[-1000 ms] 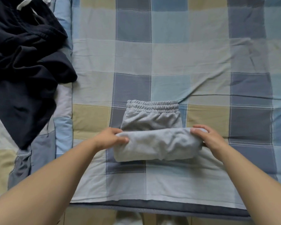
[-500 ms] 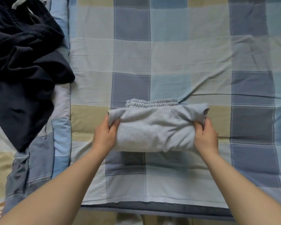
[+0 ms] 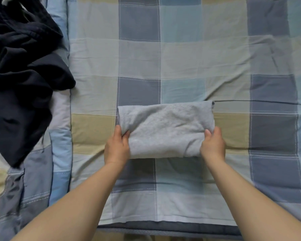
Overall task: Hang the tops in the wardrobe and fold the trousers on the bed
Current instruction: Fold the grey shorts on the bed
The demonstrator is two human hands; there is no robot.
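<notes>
Grey trousers (image 3: 165,129) lie folded into a compact rectangle on the checked bedcover (image 3: 181,58), near the bed's front edge. Their elastic waistband is hidden under the top fold. My left hand (image 3: 117,146) pinches the bundle's left end, thumb on top and fingers underneath. My right hand (image 3: 213,144) grips the right end the same way. A heap of dark navy clothes (image 3: 23,72) lies crumpled at the far left of the bed.
A folded quilt in the same check pattern (image 3: 38,180) runs down the left side under the dark heap. The bed's dark front edge (image 3: 163,229) is just below my forearms. A long crease (image 3: 250,101) crosses the cover to the right of the trousers.
Both hands have flipped the near fold of the grey trousers away from me over the waistband, which is now covered. The bundle sits a little farther from the front edge.
</notes>
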